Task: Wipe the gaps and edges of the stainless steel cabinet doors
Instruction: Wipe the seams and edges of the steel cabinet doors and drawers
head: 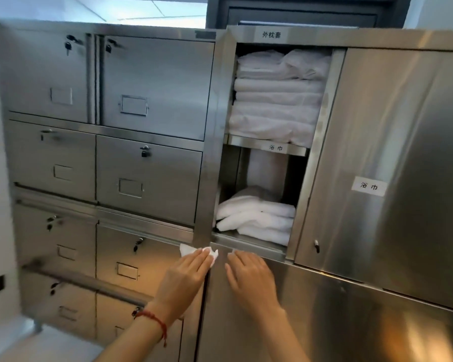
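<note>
My left hand (186, 276), a red string bracelet on its wrist, presses a small white wipe (187, 250) flat against the cabinet's vertical steel post, just below the open compartment's bottom edge. The fingers lie straight over the wipe. My right hand (249, 276) rests with straight fingers on the lower steel door (324, 322), fingertips near that door's top edge. A tall sliding steel door (392, 165) with a white label stands pushed right, leaving the shelves open.
Folded white linen (277, 100) fills the upper open shelf, and towels (259, 220) lie on the lower one. Left of the post are several small locker doors (147, 184) with padlocks and keys. A white wall bounds the far left.
</note>
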